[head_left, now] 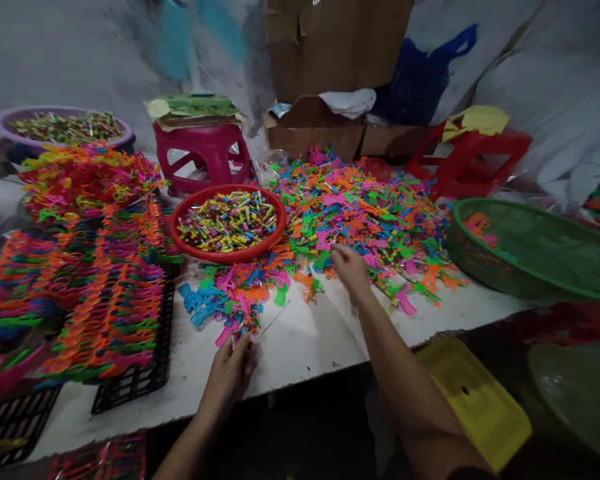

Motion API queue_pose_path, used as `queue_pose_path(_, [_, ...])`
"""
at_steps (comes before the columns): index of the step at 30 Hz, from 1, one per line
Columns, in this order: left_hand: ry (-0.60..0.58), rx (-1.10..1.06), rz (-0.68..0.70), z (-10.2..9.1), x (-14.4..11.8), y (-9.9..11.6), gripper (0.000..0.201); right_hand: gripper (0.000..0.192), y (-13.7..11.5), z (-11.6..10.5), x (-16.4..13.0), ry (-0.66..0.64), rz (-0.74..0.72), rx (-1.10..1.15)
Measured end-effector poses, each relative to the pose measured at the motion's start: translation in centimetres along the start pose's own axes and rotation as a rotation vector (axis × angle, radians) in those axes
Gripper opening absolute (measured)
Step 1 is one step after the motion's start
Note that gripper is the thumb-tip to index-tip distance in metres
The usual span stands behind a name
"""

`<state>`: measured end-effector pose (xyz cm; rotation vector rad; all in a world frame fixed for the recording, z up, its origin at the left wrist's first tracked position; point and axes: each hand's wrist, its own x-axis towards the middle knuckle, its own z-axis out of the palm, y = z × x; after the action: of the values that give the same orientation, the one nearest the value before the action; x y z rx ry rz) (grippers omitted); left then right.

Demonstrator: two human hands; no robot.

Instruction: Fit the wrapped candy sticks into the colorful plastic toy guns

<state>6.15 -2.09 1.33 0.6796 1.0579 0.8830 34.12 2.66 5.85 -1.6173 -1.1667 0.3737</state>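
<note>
Stacked rows of strung plastic toy pieces [105, 293] lie on black grid trays [145, 373] at the left of the white table [300, 347]. The left hand [230, 373] rests at the table's near edge, fingers curled, pinching a pink piece beside a thin wire [273, 320]. Behind it sits a red bowl [229, 223] of small coloured parts. The right hand [349, 267] reaches into the loose pile of toy pieces [360, 213], fingers bent down among them; what they grasp cannot be told. A green mesh basket [535, 250] stands at far right.
</note>
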Motion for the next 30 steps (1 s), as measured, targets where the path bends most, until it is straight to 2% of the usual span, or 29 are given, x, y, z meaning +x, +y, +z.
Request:
queue_pose_path(3, [-0.017, -0.012, -0.016, -0.6, 0.5, -0.7, 0.039, 0.018, 1.4, 3.6, -4.2, -0.117, -0.069, -0.088])
queue_pose_path(5, [-0.014, 0.021, -0.028, -0.8, 0.7, -1.0, 0.043, 0.019, 1.7, 6.2, -6.6, -0.209, -0.163, -0.236])
queue_pose_path(7, [-0.018, 0.053, -0.038, -0.8, 0.7, -1.1, 0.044, 0.026, 1.6, 8.4, -8.0, -0.267, -0.255, -0.425])
queue_pose_path(9, [-0.024, 0.065, -0.050, -0.9, 0.7, -1.0, 0.045, 0.035, 1.6, 9.4, -8.4, -0.273, -0.292, -0.566])
queue_pose_path(12, [-0.019, 0.061, -0.049, -1.3, 0.6, -0.6, 0.046, 0.035, 2.6, 8.6, -7.7, -0.260, -0.276, -0.676])
queue_pose_path(17, [0.016, 0.113, -0.037, -2.8, 0.6, -0.7, 0.047, 0.025, 5.6, 4.0, -5.7, -0.211, -0.202, -0.760])
queue_pose_path(19, [0.017, 0.146, -0.046, -3.1, 0.8, -1.2, 0.047, 0.024, 6.0, 2.9, -5.4, -0.215, -0.190, -0.778])
queue_pose_path(23, [0.007, 0.166, -0.036, -2.7, 1.3, -2.1, 0.051, 0.026, 5.0, 3.0, -5.7, -0.224, -0.198, -0.785])
queue_pose_path(26, [0.030, 0.113, -0.008, -2.2, 1.4, -1.7, 0.047, 0.023, 3.7, 3.7, -6.5, -0.174, -0.129, -0.706])
queue_pose_path(28, [0.049, 0.059, 0.024, -2.0, 1.2, -0.9, 0.042, 0.020, 3.0, 3.9, -7.1, -0.092, -0.045, -0.552])
queue_pose_path(30, [0.083, 0.049, 0.053, -1.9, 0.9, -0.1, 0.043, 0.015, 2.3, 4.1, -7.9, 0.016, 0.074, -0.296])
